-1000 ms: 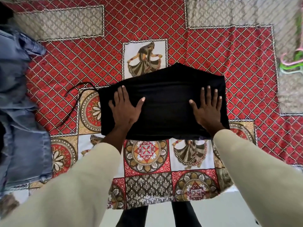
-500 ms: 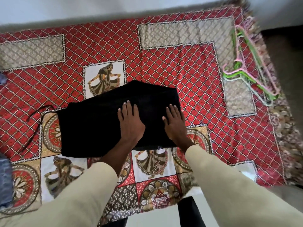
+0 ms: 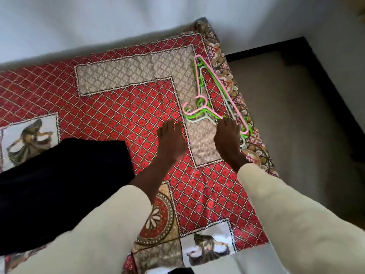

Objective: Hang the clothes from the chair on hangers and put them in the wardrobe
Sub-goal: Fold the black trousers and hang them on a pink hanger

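Note:
A folded black garment (image 3: 65,184) lies flat on the red patterned bedspread (image 3: 126,119) at the left. A pile of pink, green and white plastic hangers (image 3: 213,95) lies near the bed's right edge. My left hand (image 3: 171,139) hovers over the bedspread just left of the hangers, fingers extended and holding nothing. My right hand (image 3: 227,135) reaches to the lower end of the hanger pile, fingertips at a hanger; whether it grips one is blurred.
The bed's right edge (image 3: 256,147) drops to a grey-brown floor (image 3: 296,125) with a dark skirting along a white wall (image 3: 335,46). My cream sleeves fill the lower frame.
Both hands left the black garment and moved right toward the hangers. The view swung right, so the garment now sits at the left and the jeans are out of sight.

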